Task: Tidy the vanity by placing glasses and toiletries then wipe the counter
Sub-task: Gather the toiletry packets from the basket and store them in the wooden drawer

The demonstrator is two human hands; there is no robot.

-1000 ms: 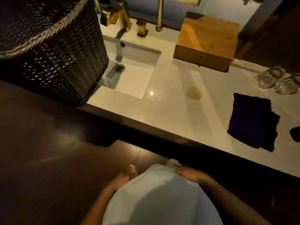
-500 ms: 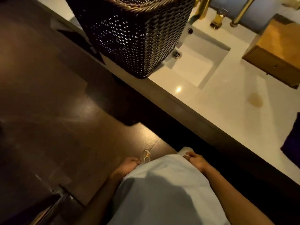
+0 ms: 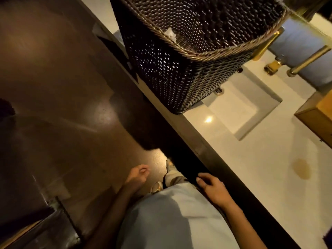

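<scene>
I look down along the pale vanity counter, which carries a brownish stain near its right side. A dark woven basket stands on the counter's left end beside the sink; something white lies inside the basket. My left hand hangs over the dark floor with its fingers curled and nothing in it. My right hand is low beside my light shirt, just below the counter's dark front edge, fingers loosely apart and empty. No glasses or cloth are in view.
Gold taps stand behind the sink. A wooden box sits at the right edge of the counter. A dark leather-like object is at the lower left on the glossy floor. My shoes show below the counter edge.
My view has swung left and tilted, so the basket fills the top and the purple cloth and glasses have left the frame. Both hands have moved away from my shirt.
</scene>
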